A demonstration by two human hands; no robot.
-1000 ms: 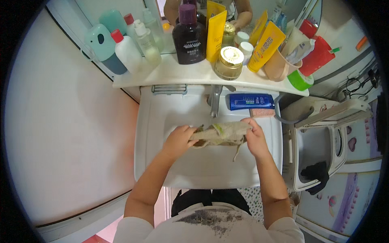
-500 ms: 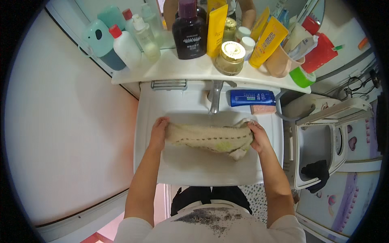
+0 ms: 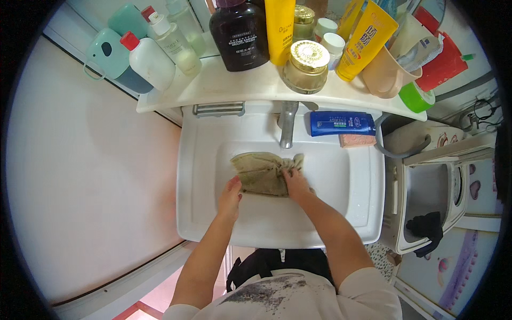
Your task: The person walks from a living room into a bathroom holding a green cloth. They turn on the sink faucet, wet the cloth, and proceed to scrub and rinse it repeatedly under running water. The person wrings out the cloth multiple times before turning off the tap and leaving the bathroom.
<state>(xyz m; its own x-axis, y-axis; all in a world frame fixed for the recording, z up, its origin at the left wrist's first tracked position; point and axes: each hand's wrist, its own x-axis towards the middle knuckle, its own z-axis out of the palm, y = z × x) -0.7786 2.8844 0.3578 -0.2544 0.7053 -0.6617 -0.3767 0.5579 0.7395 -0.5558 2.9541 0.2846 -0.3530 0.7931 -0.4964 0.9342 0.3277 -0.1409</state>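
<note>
A wet, beige-brown towel (image 3: 261, 178) lies crumpled on the bottom of the white washbasin (image 3: 208, 226), spread to the left and bunched at its right end. My right hand (image 3: 296, 185) reaches down over the bunched end, its fingers curled into the cloth and partly hidden by the back of the hand. At the towel's lower left edge is my left hand (image 3: 231, 196), its thumb apart from its fingers, with no cloth visibly gripped. The metal faucet (image 3: 287, 125) stands behind the towel.
A blue tube (image 3: 342, 124) lies beside a pink soap bar (image 3: 357, 140) on the basin's back right. Above, a white shelf (image 3: 213, 88) carries bottles, jars, yellow tubes and a cup (image 3: 389, 77). To the right stands an open washing machine (image 3: 426, 192) with a black cloth (image 3: 426, 232) over its rim.
The towel, earlier stretched between both hands above the basin, is now down in it and bunched. My hands have come closer together; the left no longer visibly grips its end.
</note>
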